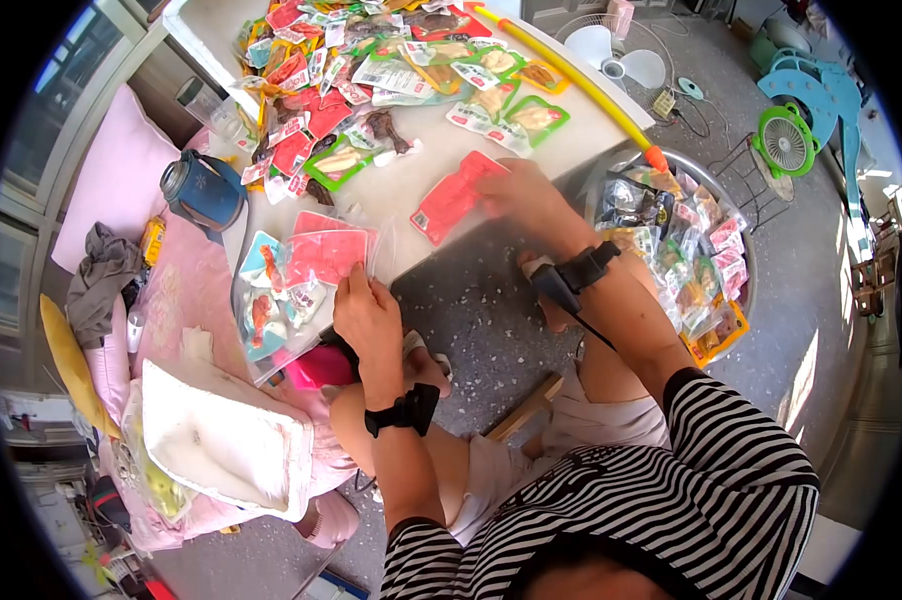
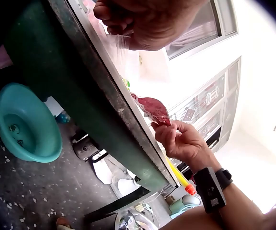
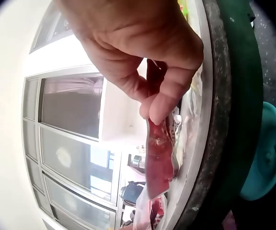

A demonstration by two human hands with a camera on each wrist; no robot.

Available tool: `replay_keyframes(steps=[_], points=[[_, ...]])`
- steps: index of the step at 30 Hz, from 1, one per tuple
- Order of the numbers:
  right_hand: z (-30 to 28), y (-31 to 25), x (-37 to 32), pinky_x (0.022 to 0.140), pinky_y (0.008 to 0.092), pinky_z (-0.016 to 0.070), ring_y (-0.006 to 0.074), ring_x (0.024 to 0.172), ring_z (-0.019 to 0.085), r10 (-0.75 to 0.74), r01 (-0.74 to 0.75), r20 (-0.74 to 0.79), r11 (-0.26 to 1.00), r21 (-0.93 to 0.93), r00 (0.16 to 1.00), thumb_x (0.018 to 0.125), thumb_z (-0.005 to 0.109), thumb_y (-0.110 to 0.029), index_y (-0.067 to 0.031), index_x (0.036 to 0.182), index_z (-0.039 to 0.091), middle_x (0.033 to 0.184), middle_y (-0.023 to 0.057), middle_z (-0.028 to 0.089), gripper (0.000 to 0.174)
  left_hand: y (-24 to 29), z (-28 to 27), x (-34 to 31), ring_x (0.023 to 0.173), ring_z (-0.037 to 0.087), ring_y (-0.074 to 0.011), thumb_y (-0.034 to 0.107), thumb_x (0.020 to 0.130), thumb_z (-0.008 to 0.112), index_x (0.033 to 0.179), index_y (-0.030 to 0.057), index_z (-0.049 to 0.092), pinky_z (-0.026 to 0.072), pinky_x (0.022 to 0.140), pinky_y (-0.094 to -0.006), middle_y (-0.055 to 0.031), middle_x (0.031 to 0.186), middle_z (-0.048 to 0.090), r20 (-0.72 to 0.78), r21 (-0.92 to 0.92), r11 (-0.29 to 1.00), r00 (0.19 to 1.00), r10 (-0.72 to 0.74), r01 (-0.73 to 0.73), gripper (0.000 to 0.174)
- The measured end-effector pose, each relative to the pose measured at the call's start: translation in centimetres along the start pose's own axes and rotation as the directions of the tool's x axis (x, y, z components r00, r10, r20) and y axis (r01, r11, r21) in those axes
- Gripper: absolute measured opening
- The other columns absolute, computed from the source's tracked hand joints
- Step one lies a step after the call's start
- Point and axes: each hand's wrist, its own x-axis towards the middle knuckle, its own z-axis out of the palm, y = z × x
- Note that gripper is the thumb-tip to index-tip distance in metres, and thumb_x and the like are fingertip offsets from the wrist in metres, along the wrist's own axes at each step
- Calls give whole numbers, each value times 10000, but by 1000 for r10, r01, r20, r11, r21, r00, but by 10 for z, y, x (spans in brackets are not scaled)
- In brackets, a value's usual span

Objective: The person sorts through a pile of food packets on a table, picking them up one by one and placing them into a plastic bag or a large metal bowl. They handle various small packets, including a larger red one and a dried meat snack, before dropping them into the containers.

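My right hand (image 1: 533,200) pinches a flat red food packet (image 1: 449,203) by one end, over the near edge of the table. In the right wrist view, thumb and fingers close on the packet (image 3: 158,160), which hangs below them. At the near left corner, my left hand (image 1: 369,318) grips the edge of a clear plastic bag (image 1: 383,240). Inside the bag lie red packets (image 1: 333,257) and several white-and-blue ones (image 1: 263,318). The left wrist view shows curled left fingers (image 2: 110,15) with clear film (image 2: 123,44) below them.
A heap of mixed food packets (image 1: 401,75) covers the far table beside a yellow pole (image 1: 566,72). To the right stands a metal basin (image 1: 746,235) full of packets. Leftward are a blue jug (image 1: 203,192) and a white foam box (image 1: 221,440). A teal basin (image 2: 30,129) is under the table.
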Motion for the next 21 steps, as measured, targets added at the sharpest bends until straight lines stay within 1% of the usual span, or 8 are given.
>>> replay_keyframes(steps=[2, 5, 8, 11, 12, 15, 18, 21], points=[[-8, -1, -4, 520, 256, 538, 155, 648, 632, -10, 7, 150, 1000, 22, 989, 755, 717, -175, 10, 977, 639, 820, 87, 659, 299, 1, -1, 1, 676, 595, -383, 22, 782, 573, 985, -23, 641, 475, 599, -446, -200, 797, 616, -33, -16, 1000, 999, 14, -15, 219], [-7, -21, -13, 521, 257, 540, 148, 644, 635, 93, -122, 164, 977, 175, 982, 763, 717, -178, 9, 1004, 633, 816, 90, 663, 316, 4, -3, 2, 628, 583, -364, 13, 780, 584, 945, -19, 653, 462, 564, -426, -185, 753, 601, -81, -45, 999, 997, 19, -23, 181], [0, -22, -14, 520, 258, 544, 146, 637, 641, 109, -150, 221, 973, 177, 969, 778, 709, -191, 6, 1002, 638, 811, 91, 667, 307, 6, -3, 3, 590, 570, -347, 10, 787, 590, 919, -21, 657, 447, 533, -411, -174, 718, 585, -131, -85, 995, 991, 31, -43, 150], [18, -24, -21, 524, 258, 549, 146, 633, 646, 143, -165, 302, 985, 47, 943, 789, 702, -207, 6, 1003, 640, 811, 91, 671, 308, 7, -2, 5, 575, 563, -337, 11, 799, 587, 906, -24, 655, 439, 522, -404, -170, 708, 580, -160, -110, 992, 986, 40, -58, 132], [23, -18, -21, 534, 257, 555, 148, 622, 646, 137, -167, 318, 983, 70, 938, 812, 682, -212, 6, 994, 642, 812, 95, 673, 287, 7, -1, 5, 574, 561, -335, 11, 803, 585, 902, -25, 655, 437, 521, -402, -169, 708, 579, -165, -116, 991, 985, 40, -60, 127], [37, -5, -21, 595, 260, 564, 161, 671, 657, 83, -117, 295, 988, 100, 952, 851, 641, -195, 9, 1027, 628, 882, 120, 672, 270, 10, -2, 6, 584, 562, -334, 8, 811, 577, 916, -20, 656, 439, 528, -404, -168, 706, 574, -159, -131, 990, 987, 25, -46, 135], [68, 18, -35, 679, 297, 569, 185, 789, 662, 81, -151, 229, 941, 303, 970, 893, 585, -175, 12, 1092, 592, 998, 142, 654, 272, 12, -2, 6, 598, 559, -334, 14, 814, 579, 933, -14, 655, 438, 534, -406, -164, 703, 564, -184, -118, 989, 981, 63, -86, 143], [94, 33, -50, 725, 340, 563, 200, 917, 639, 91, -247, 278, 762, 599, 956, 927, 533, -212, 12, 1136, 555, 1075, 125, 627, 308, 10, -1, 5, 613, 554, -337, 20, 816, 583, 942, -13, 651, 437, 542, -414, -162, 712, 556, -183, -99, 989, 979, 86, -105, 147]])
